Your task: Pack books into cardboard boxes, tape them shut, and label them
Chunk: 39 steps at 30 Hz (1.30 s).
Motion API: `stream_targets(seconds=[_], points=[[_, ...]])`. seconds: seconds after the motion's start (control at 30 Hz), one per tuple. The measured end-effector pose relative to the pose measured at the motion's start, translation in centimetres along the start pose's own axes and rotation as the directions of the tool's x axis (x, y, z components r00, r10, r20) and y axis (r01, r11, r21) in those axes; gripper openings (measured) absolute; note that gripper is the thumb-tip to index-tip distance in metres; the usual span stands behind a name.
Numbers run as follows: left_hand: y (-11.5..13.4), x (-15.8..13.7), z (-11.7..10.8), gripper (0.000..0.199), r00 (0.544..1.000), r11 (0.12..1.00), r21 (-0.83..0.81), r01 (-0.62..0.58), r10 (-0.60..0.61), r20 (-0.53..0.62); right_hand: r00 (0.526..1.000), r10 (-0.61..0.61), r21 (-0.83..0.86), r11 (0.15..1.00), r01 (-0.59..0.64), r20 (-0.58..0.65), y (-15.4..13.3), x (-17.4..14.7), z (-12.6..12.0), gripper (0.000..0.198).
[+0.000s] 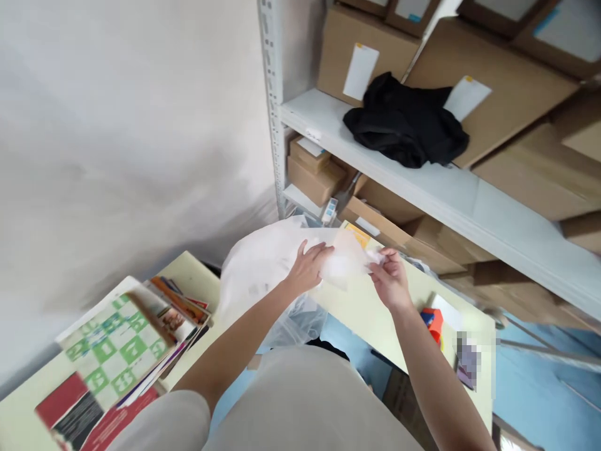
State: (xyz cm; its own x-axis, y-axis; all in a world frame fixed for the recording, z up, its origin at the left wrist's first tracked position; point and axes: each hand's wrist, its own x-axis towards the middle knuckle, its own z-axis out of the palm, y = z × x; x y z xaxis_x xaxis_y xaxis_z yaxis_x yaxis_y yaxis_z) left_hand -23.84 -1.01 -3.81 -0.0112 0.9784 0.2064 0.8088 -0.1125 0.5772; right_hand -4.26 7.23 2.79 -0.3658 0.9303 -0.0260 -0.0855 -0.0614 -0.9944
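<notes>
A thin, translucent white plastic bag [345, 254] stretches between my two hands above the table. My right hand [390, 279] pinches its right end, where the plastic is bunched up. My left hand [310, 266] rests on the bag's left part with fingers stretched out and the thumb apart. Behind and left of that hand spreads a bigger heap of white plastic [256, 269], partly covered by my forearm. Clear plastic [300, 322] hangs over the table's front edge below my left wrist. Whether these plastics are one piece I cannot tell.
On the pale yellow table [380, 322] lie a red-and-blue object [432, 322], a white box [446, 311] and a phone-like item [468, 360]. Books and papers [124, 344] pile up at left. Behind stands a shelf [366, 134] with cardboard boxes [370, 53] and black cloth [408, 122].
</notes>
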Motion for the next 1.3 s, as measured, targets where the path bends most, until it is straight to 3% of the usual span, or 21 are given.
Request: stream_targets(seconds=[0.17, 0.27, 0.37, 0.43, 0.47, 0.5, 0.57, 0.63, 0.73, 0.8, 0.9, 0.97, 1.07, 1.17, 1.23, 1.3], points=[[1.2, 1.4, 0.9, 0.066, 0.989, 0.989, -0.045, -0.142, 0.144, 0.045, 0.964, -0.064, 0.031, 0.997, 0.074, -0.257, -1.4, -2.1, -6.0, 0.033], [0.7, 0.9, 0.6, 0.052, 0.978, 0.982, 0.014, -0.186, 0.184, 0.101, 0.930, -0.107, 0.014, 0.993, 0.120, -0.351, -1.3, -3.2, -9.4, 0.032], [-0.9, -0.6, -0.8, 0.034, 0.982, 0.967, 0.221, -0.124, 0.088, 0.165, 0.926, -0.084, 0.069, 0.991, 0.117, -0.368, -0.9, -4.1, -12.3, 0.032], [-1.8, -1.7, -1.9, 0.024, 0.981, 0.883, 0.469, 0.023, -0.110, 0.159, 0.939, -0.051, 0.131, 0.986, 0.101, -0.340, -0.3, -4.6, -13.9, 0.033], [-2.0, -2.1, -2.3, 0.026, 0.966, 0.820, 0.565, 0.093, -0.211, 0.147, 0.947, -0.038, 0.156, 0.983, 0.092, -0.318, 0.0, -4.7, -14.6, 0.033], [-1.8, -2.4, -2.6, 0.043, 0.942, 0.762, 0.629, 0.150, -0.303, 0.142, 0.956, -0.029, 0.173, 0.981, 0.083, -0.292, 0.3, -4.8, -15.3, 0.033], [-0.1, -2.3, -2.6, 0.097, 0.891, 0.724, 0.658, 0.206, -0.417, 0.180, 0.968, -0.021, 0.173, 0.983, 0.067, -0.251, 1.1, -4.9, -16.4, 0.031], [2.9, -1.5, -1.2, 0.131, 0.879, 0.779, 0.593, 0.203, -0.413, 0.241, 0.972, -0.009, 0.143, 0.989, 0.044, -0.234, 2.0, -5.1, -17.6, 0.029], [8.0, 0.3, 3.4, 0.129, 0.929, 0.889, 0.453, 0.071, -0.225, 0.295, 0.976, 0.048, 0.121, 0.992, -0.023, -0.212, 3.6, -5.5, -19.6, 0.029], [10.1, 1.1, 7.6, 0.129, 0.907, 0.921, 0.382, -0.070, -0.100, 0.408, 0.975, 0.097, 0.115, 0.991, -0.075, -0.198, 4.9, -6.0, -21.3, 0.030], [10.1, 1.5, 13.4, 0.115, 0.873, 0.914, 0.376, -0.150, -0.057, 0.485, 0.970, 0.164, 0.038, 0.986, -0.160, -0.180, 7.6, -6.6, -24.1, 0.032], [8.7, 1.3, 16.2, 0.102, 0.860, 0.914, 0.373, -0.160, -0.056, 0.507, 0.964, 0.221, -0.125, 0.963, -0.240, -0.145, 9.6, -7.0, -25.9, 0.034], [6.6, 1.0, 18.2, 0.110, 0.800, 0.937, 0.335, -0.104, -0.121, 0.588, 0.962, 0.223, -0.505, 0.819, -0.272, -0.155, 11.9, -7.4, -27.5, 0.043], [5.5, 1.1, 18.7, 0.132, 0.703, 0.960, 0.266, -0.089, -0.129, 0.700, 0.968, 0.052, -0.781, 0.581, -0.229, -0.246, 12.7, -7.9, -27.0, 0.058], [5.6, 1.3, 18.7, 0.136, 0.682, 0.963, 0.242, -0.116, -0.099, 0.724, 0.975, -0.053, -0.871, 0.461, -0.169, -0.218, 12.7, -8.3, -25.4, 0.063], [6.1, 1.7, 18.4, 0.131, 0.693, 0.966, 0.228, -0.124, -0.080, 0.716, 0.994, -0.068, -0.907, 0.418, -0.054, -0.090, 13.0, -8.8, -23.2, 0.060]])
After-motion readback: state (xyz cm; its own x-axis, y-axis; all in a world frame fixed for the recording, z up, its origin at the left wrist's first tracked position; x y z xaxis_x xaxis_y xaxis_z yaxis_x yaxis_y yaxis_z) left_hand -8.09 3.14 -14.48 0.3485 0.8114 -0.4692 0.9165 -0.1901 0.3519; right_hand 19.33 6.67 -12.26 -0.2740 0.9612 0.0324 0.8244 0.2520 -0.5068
